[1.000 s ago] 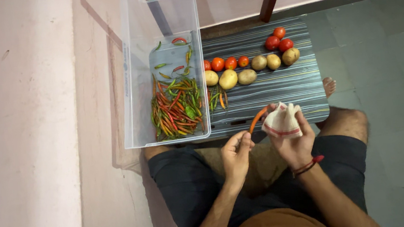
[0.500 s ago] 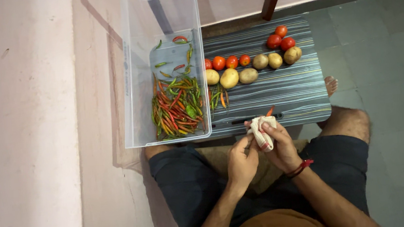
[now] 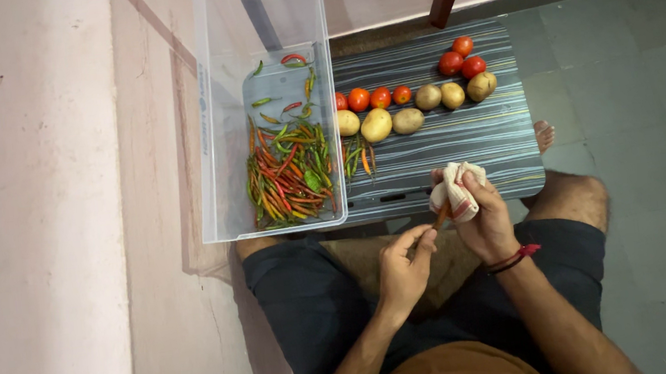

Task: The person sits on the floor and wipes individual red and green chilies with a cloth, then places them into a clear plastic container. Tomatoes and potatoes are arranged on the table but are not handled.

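One package-like thing only: clear plastic container (image 3: 215,125), rectangular, tall see-through walls, open top. It sits up and to the left of the fingers (image 3: 425,239), well apart from them, with its right wall against the left edge of the striped bench (image 3: 460,141). Inside, a loose heap of red, green and orange chillies (image 3: 286,175) fills the near end; a few singles lie at the far end. A small dark mark, maybe a label (image 3: 205,126), runs along the left wall; too small to tell more. No signs, no screens.
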